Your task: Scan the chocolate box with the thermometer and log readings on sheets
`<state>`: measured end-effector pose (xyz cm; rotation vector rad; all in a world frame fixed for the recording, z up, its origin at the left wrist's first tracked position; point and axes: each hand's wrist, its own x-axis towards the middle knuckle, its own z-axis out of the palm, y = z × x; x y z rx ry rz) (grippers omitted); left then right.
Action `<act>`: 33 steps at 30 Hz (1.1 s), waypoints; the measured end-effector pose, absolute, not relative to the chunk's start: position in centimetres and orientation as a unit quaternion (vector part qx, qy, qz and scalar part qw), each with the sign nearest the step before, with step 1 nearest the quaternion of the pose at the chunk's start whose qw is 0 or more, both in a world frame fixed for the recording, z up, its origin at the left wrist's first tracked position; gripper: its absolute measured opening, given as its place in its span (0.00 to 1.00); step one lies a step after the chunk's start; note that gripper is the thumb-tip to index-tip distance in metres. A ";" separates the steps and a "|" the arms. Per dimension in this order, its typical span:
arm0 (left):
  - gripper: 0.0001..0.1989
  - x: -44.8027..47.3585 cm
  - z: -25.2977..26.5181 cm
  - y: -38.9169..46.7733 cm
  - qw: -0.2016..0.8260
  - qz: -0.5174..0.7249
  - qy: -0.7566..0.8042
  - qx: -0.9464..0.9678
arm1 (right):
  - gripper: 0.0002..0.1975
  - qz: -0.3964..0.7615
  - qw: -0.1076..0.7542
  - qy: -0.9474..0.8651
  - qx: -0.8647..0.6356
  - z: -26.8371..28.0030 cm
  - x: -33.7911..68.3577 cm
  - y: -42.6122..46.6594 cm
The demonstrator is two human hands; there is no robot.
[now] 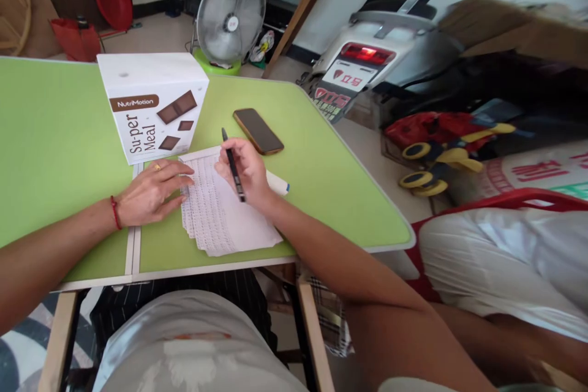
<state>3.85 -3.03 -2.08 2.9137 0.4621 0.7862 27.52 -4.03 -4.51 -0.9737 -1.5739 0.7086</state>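
Note:
My right hand (248,174) grips a black pen (234,168) above a stack of paper sheets (250,226). The pen slants, one end up at the fingertips and the other toward me. Rows of small handwriting fill the left part of the top sheet, while its right part looks blank. My left hand (154,192), with a ring and a red cord at the wrist, lies with fingers spread, fingertips on the sheets' left edge. Partly hidden behind my right hand is a white cylinder with a blue end (278,184). A dark phone (258,130) lies beyond that hand.
A white box with chocolate pictures (158,116) stands on the green table (340,196), behind my left hand. Past the table are a fan (231,23) and a white scooter (362,55). A person in white clothing (500,257) sits close on the right.

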 end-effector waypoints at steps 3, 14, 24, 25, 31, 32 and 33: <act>0.12 3.5 -2.5 -2.6 0.058 0.230 0.169 0.957 | 0.17 0.331 0.571 -0.637 -0.399 -4.8 26.6 -4.7; 0.21 3.4 -2.9 -2.7 0.077 0.140 0.145 0.977 | 0.03 0.362 0.484 -0.608 -0.515 -4.3 27.4 -5.0; 0.20 3.6 -2.2 -3.0 0.059 0.138 0.149 0.977 | 0.03 0.338 0.501 -0.588 -0.538 -4.3 27.1 -5.1; 0.20 3.6 -2.2 -3.0 0.059 0.138 0.149 0.977 | 0.03 0.340 0.498 -0.589 -0.537 -4.4 26.9 -5.1; 0.21 3.5 -2.2 -2.9 0.064 0.140 0.151 0.976 | 0.03 0.329 0.490 -0.605 -0.534 -4.5 26.6 -5.3; 0.21 3.5 -2.2 -2.9 0.068 0.140 0.154 0.976 | 0.03 0.325 0.485 -0.609 -0.537 -4.5 26.6 -5.3; 0.20 3.5 -2.2 -2.8 0.072 0.140 0.155 0.975 | 0.03 0.322 0.481 -0.613 -0.538 -4.5 26.6 -5.3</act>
